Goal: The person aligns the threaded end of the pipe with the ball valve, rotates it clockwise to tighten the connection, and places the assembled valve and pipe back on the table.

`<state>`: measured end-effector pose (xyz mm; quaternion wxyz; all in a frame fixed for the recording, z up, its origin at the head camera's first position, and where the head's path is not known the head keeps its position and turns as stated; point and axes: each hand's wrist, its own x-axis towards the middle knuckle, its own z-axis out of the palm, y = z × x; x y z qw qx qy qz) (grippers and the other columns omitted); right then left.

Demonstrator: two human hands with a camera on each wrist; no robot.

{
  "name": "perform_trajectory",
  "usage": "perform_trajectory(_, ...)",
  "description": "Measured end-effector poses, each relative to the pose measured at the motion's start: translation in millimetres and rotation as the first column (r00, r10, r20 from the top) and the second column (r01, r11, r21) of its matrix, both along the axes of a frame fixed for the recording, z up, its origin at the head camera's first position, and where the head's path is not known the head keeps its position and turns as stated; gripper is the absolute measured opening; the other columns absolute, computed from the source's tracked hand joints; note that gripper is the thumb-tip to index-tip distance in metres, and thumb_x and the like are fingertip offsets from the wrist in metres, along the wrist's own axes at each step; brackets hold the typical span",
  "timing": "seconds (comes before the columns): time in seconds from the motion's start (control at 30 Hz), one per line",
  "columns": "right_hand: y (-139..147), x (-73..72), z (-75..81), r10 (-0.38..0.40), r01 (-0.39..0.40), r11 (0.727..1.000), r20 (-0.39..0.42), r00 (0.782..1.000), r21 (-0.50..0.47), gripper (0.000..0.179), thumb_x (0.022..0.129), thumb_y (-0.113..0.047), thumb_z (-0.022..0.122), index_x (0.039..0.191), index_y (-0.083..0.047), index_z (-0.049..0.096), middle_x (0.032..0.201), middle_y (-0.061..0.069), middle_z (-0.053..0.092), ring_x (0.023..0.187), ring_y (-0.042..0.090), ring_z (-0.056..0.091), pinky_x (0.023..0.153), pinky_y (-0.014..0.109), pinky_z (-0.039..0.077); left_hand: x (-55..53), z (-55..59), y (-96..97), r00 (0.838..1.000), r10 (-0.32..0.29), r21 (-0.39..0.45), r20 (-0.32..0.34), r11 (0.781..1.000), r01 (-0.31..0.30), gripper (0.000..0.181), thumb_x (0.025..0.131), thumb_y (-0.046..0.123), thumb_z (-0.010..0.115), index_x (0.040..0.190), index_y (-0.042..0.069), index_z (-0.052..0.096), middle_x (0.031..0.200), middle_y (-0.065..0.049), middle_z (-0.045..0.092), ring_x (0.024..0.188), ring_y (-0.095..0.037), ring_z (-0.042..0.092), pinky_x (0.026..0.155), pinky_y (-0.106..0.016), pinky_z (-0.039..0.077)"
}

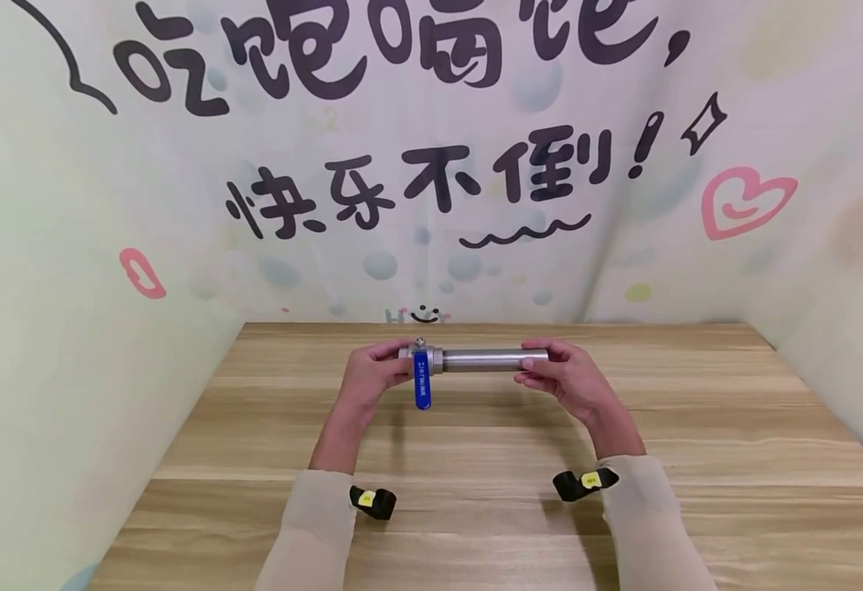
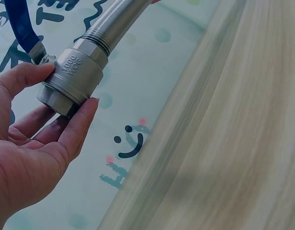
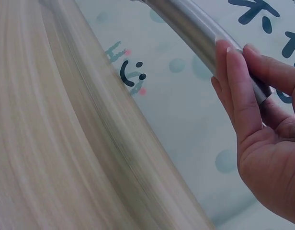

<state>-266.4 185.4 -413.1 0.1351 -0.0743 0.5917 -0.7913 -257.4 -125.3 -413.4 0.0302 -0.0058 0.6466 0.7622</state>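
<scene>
A metal ball valve (image 2: 73, 72) with a blue lever handle (image 1: 421, 382) is joined to a straight metal pipe (image 1: 483, 359), both held level above the table. My left hand (image 1: 369, 373) grips the valve body at its left end, thumb on one side and fingers on the other. The right hand (image 1: 570, 379) holds the pipe near its far right end. Threads (image 2: 96, 40) show where the pipe meets the valve's hex end in the left wrist view. In the right wrist view the fingers (image 3: 238, 81) wrap the pipe's end.
The wood-grain table (image 1: 475, 509) lies below both hands. A printed cloth wall (image 1: 431, 271) with dark lettering stands behind its back edge, and pale walls flank both sides. Each wrist carries a small black camera (image 1: 375, 502).
</scene>
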Motion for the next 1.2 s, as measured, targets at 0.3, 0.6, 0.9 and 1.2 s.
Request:
perform_trajectory(0.3, -2.2, 0.4, 1.6, -0.018, 0.019, 0.998, -0.015, 1.000, 0.065, 0.018, 0.092, -0.006, 0.065, 0.109, -0.001, 0.063, 0.098, 0.011, 0.062, 0.080, 0.020, 0.072, 0.077, 0.029, 0.059, 0.1, 1.1, 0.3, 1.000, 0.000, 0.020, 0.007, 1.000, 0.000, 0.035, 0.082, -0.003, 0.070, 0.117, -0.003, 0.067, 0.121, -0.023, 0.064, 0.091, -0.020, 0.069, 0.084, -0.032, 0.058)
perform_trajectory(0.6, -3.6, -1.2, -1.7, -0.038, 0.039, 0.992, -0.009, 0.999, 0.122, 0.023, 0.093, -0.014, 0.066, 0.106, 0.004, 0.062, 0.093, 0.011, 0.065, 0.078, 0.018, 0.072, 0.077, 0.027, 0.059, 0.1, 0.6, 0.2, 1.000, -0.003, 0.006, -0.004, 1.000, 0.003, 0.035, 0.082, -0.003, 0.070, 0.116, -0.002, 0.068, 0.121, -0.023, 0.063, 0.092, -0.020, 0.069, 0.084, -0.033, 0.058)
perform_trajectory(0.9, -1.8, -3.6, -6.4, -0.031, 0.028, 0.992, 0.022, 0.999, 0.119, 0.033, 0.094, -0.017, 0.065, 0.113, 0.009, 0.058, 0.095, 0.013, 0.065, 0.079, 0.019, 0.072, 0.077, 0.027, 0.059, 1.2, 0.4, 0.8, 1.000, 0.000, -0.016, -0.011, 1.000, 0.000, 0.035, 0.081, -0.003, 0.070, 0.116, -0.001, 0.069, 0.119, -0.021, 0.065, 0.093, -0.021, 0.068, 0.085, -0.033, 0.058)
perform_trajectory(1.2, -2.0, -1.2, -4.1, 0.001, 0.000, 0.999, -0.018, 1.000, 0.046, 0.029, 0.088, 0.008, 0.061, 0.115, -0.001, 0.063, 0.113, 0.014, 0.054, 0.083, 0.020, 0.071, 0.080, 0.028, 0.059, 1.1, -0.3, 1.7, 1.000, 0.001, -0.021, -0.007, 1.000, -0.001, 0.034, 0.082, -0.002, 0.072, 0.116, 0.000, 0.069, 0.119, -0.021, 0.065, 0.091, -0.020, 0.069, 0.085, -0.034, 0.058)
